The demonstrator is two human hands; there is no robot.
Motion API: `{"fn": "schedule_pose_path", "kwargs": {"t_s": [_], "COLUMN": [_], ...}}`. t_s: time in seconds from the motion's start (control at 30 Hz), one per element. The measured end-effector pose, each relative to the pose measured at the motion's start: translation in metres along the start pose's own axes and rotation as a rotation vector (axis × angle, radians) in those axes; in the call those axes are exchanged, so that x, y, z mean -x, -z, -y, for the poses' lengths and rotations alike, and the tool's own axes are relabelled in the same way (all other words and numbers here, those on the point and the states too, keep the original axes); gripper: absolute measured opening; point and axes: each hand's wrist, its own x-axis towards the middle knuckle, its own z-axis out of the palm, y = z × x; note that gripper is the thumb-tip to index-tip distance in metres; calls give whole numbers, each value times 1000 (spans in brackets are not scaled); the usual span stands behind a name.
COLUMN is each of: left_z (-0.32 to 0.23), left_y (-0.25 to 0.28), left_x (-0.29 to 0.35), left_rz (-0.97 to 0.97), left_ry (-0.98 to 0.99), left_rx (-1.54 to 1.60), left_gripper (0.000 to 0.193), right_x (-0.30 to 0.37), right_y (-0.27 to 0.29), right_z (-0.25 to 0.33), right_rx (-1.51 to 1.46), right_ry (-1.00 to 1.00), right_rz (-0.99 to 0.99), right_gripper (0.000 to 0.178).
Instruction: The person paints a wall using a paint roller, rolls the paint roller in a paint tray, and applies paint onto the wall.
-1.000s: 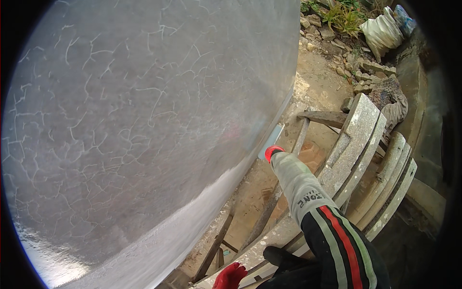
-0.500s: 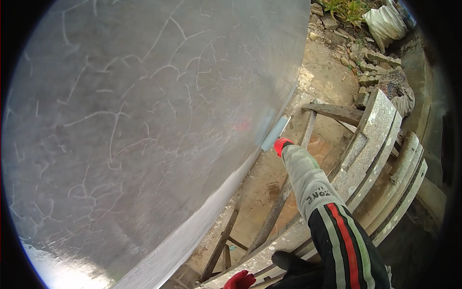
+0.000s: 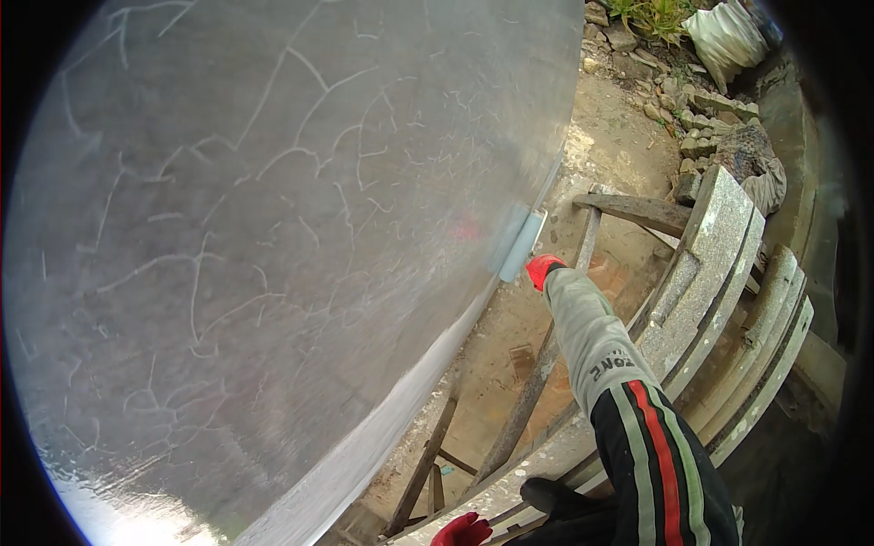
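Note:
Gripped in my red-gloved right hand (image 3: 543, 270) is a paint roller, its pale blue sleeve (image 3: 521, 247) lying against the edge of a large grey wall (image 3: 273, 227). The fingers are closed, though the handle itself is mostly hidden by the glove. Whitish crack-like lines run across the smooth, slightly glossy wall, and a faint red patch shows on it beside the roller. My left hand (image 3: 462, 530), also in a red glove, is partly cut off at the lower edge. Its fingers are loosely apart with nothing visible in them, close to the planks.
Worn, speckled planks (image 3: 694, 264) of a scaffold curve along the right, held by wooden poles (image 3: 528, 400). My dark shoe (image 3: 546, 496) is on them. Below lies bare brown ground (image 3: 619, 136). Rubble (image 3: 701, 127), a white sack (image 3: 726, 41) and plants (image 3: 651, 18) are at the far right.
The roller and my right hand have shifted slightly in the picture, with the roller still at the wall's edge. My left hand appears slightly farther right. The view has moved a little.

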Motion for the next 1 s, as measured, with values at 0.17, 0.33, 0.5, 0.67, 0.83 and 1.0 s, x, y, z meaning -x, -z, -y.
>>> {"fn": "schedule_pose_path", "kwargs": {"t_s": [0.17,0.33,0.5,0.67,0.83,1.0], "left_z": [3,-21,-92,-146,-168,-194], "left_y": [-1,-31,-68,-71,-69,-77], "left_x": [-15,-39,-59,-17,62,164], "left_rz": [72,130,296,325,379,313], "left_ry": [23,-194,-437,-309,-236,-149], "left_rx": [444,324,173,72,54,121], "left_gripper": [43,46,45,43,43,49], "right_x": [20,69,185,332,484,638], "right_y": [22,67,124,203,292,381], "right_z": [23,64,116,170,238,309], "right_rx": [277,357,406,156,-232,-866], "right_ry": [121,191,353,356,211,-82], "right_rz": [35,52,-148,-216,-109,47], "right_gripper": [20,19,14,15,24,30]}}
